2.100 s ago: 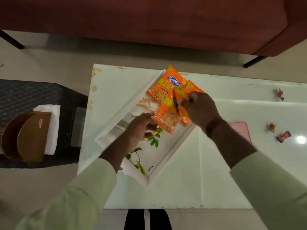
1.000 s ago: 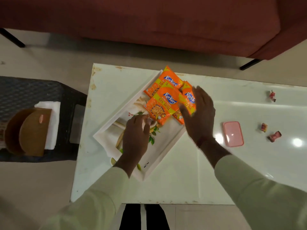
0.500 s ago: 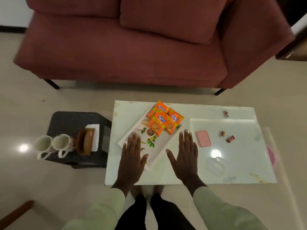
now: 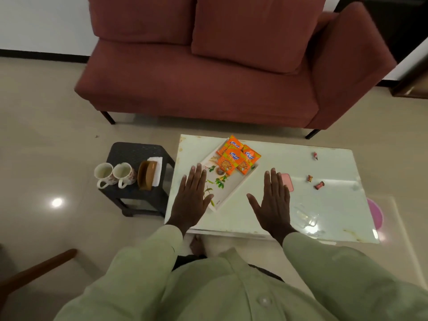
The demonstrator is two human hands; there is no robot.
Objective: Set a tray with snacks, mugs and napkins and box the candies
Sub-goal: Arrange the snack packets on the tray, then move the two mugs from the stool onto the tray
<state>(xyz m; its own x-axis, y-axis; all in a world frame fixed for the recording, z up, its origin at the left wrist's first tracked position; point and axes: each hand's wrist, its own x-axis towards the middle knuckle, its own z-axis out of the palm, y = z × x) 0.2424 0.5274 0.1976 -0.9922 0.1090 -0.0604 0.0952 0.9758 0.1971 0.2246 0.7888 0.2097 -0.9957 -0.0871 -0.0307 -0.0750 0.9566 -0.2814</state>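
A white floral tray (image 4: 234, 189) lies at an angle on the white table (image 4: 328, 205). Three orange snack packets (image 4: 236, 158) lie at the tray's far end. My left hand (image 4: 193, 198) is spread flat, palm down, over the tray's near left part. My right hand (image 4: 274, 200) is spread flat over the table, right of the tray, holding nothing. A pink lid (image 4: 287, 181) peeks out beside my right hand. Three wrapped candies (image 4: 319, 185) lie to the right. A clear box (image 4: 305, 217) sits near the front edge.
A dark stool (image 4: 136, 195) left of the table carries two floral mugs (image 4: 114, 174), a brown napkin holder (image 4: 146, 178) and white napkins (image 4: 156, 172). A red sofa (image 4: 208, 84) stands behind the table. A pink round thing (image 4: 375, 213) shows at the table's right edge.
Both hands let go of the snack packets, drew back towards me and spread flat. The camera rose and pulled back, so the sofa, stool and mugs came into view.
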